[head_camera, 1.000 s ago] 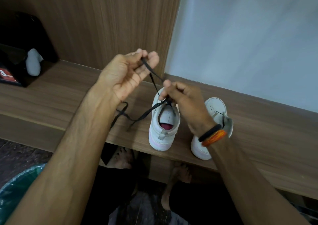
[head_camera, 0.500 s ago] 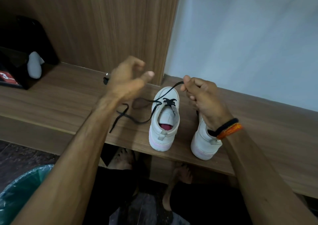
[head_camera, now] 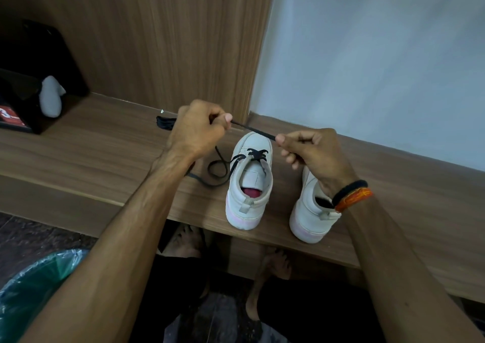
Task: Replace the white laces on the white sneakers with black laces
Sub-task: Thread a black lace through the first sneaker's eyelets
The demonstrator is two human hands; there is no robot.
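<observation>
**Black lace stretched between both hands above left sneaker**

Black flat lace (head_camera: 253, 129), woven-looking, runs taut in a straight diagonal between the two hands, over the toe of the left sneaker (head_camera: 249, 182). Left hand (head_camera: 196, 130) at 11 o'clock from that shoe: fingers curled in, thumb and forefinger pinching the lace end. Right hand (head_camera: 312, 153) at 2 o'clock from it: same curled grip, thumb tip pressing the lace against the forefinger.

Left sneaker is white, smooth matte upper, rounded toe, pale pink-tinted sole edge, heel pull tab facing the camera, reddish insole visible inside. Lace crosses its lowest eyelets only, in a small X near the toe. Slack from the left side of the shoe drops into a loose loop (head_camera: 217, 168) on the shelf at 9 o'clock, passing under the left wrist.

Right sneaker (head_camera: 312, 211) sits just beside it at 3 o'clock, same shape, heel toward camera; front half is hidden behind the right wrist, can't tell its lacing. Wrist carries a black cord band (head_camera: 350, 189) and an orange woven band (head_camera: 354, 198), touching.

Both shoes stand upright on a brown wood-grain laminate shelf (head_camera: 105, 145), near its front edge. Small dark bundle (head_camera: 165, 122), probably more lace, lies on the shelf at 10 o'clock, partly hidden by the left hand. Vertical wood-grain panel (head_camera: 170, 41) behind; plain pale wall (head_camera: 380, 54) at 1 o'clock. Green plastic-lined bin (head_camera: 34, 282) at 8 o'clock, on the floor.
</observation>
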